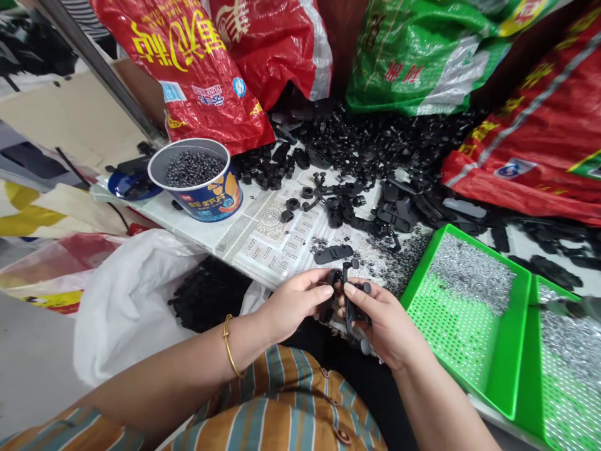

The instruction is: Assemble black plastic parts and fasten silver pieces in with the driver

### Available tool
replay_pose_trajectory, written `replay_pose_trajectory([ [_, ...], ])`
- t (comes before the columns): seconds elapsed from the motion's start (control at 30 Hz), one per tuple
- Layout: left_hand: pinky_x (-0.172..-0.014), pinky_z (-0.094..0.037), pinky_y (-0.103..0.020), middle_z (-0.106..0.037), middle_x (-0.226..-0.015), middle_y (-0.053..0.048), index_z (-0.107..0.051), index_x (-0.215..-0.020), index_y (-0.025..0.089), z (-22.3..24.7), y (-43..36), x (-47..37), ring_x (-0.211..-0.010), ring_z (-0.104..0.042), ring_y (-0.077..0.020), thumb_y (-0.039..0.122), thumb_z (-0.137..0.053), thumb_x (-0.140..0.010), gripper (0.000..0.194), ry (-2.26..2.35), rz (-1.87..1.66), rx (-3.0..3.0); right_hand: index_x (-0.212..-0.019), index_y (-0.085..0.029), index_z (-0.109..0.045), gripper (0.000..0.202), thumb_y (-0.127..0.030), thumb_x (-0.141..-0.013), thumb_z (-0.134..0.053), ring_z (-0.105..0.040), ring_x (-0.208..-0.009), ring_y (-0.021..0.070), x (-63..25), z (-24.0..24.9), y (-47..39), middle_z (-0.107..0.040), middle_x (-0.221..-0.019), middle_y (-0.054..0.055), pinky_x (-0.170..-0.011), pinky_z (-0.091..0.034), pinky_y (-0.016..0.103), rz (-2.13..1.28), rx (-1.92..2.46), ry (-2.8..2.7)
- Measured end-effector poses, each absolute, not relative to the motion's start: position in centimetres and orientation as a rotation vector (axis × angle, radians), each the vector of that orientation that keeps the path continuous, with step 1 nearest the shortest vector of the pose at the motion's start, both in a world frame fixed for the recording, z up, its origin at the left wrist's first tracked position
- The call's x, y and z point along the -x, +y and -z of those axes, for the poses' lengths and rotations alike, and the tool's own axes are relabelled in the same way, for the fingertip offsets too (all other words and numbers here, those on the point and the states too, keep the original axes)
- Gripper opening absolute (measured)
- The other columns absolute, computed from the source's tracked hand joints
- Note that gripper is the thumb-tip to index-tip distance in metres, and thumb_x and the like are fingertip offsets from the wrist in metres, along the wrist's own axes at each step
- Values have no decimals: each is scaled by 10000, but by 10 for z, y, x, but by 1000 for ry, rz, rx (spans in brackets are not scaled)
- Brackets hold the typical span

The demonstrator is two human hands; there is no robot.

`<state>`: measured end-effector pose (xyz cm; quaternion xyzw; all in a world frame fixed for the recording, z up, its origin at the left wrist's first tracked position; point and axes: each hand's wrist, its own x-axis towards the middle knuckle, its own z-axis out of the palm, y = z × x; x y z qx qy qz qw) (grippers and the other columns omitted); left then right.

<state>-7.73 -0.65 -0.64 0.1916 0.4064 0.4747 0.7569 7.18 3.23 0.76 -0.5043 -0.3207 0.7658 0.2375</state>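
Close to the table's near edge, my left hand (300, 297) pinches a black rounded plastic part (330, 299) between thumb and fingers. My right hand (382, 316) grips a black branched plastic piece (348, 304) with small round knobs at its ends. The two parts are held side by side and appear to touch; my fingers hide the exact contact. Just beyond them a flat oblong black plate (333, 254) lies on the patterned table (263, 247). Several small black rings (293, 204) rest farther back.
A blue tub (211, 197) of small dark pieces stands at the left edge. Green trays (509, 376) with silvery small parts sit at the right. Black plastic parts (375, 141) are heaped behind, below red bags (201, 69) and a green bag (422, 56). A white sack (126, 300) is lower left.
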Motion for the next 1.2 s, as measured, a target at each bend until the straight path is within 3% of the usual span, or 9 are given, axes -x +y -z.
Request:
replay_pose_trajectory([
  [0.2,-761,-468,-335,-632,-958,-60,-565,-1154,205,9,-8,75,-836,-594,-171,204,-599,-759,396,941,-1025,-530,-736,-160,-588,293,-405,-637,-715,-516,-489,70,-70,-8,34,-574,-581,-19,-424,-393,168,-2089,1401,-935],
  [0.53,-665,-494,-295,-639,-976,-86,-584,-1134,168,2,-3,76,-753,-613,-149,180,-585,-759,375,932,-1038,-459,-838,-191,-565,331,-399,-626,-711,-542,-580,110,-73,-11,38,-567,-672,-25,-528,-463,245,-2007,1425,-1178],
  [0.87,-591,-483,-259,-638,-927,-96,-579,-1127,143,3,0,79,-725,-607,-150,170,-536,-796,334,874,-1022,-477,-822,-194,-561,284,-398,-661,-676,-471,-456,80,-71,-7,41,-531,-549,-52,-454,-387,215,-1746,1540,-1388],
  [1.2,-539,-480,-257,-644,-898,-98,-567,-1130,130,2,2,77,-684,-616,-158,154,-523,-798,336,857,-1014,-484,-785,-196,-536,236,-375,-681,-650,-469,-410,85,-71,-10,40,-530,-512,-56,-412,-395,218,-1791,1484,-1335],
])
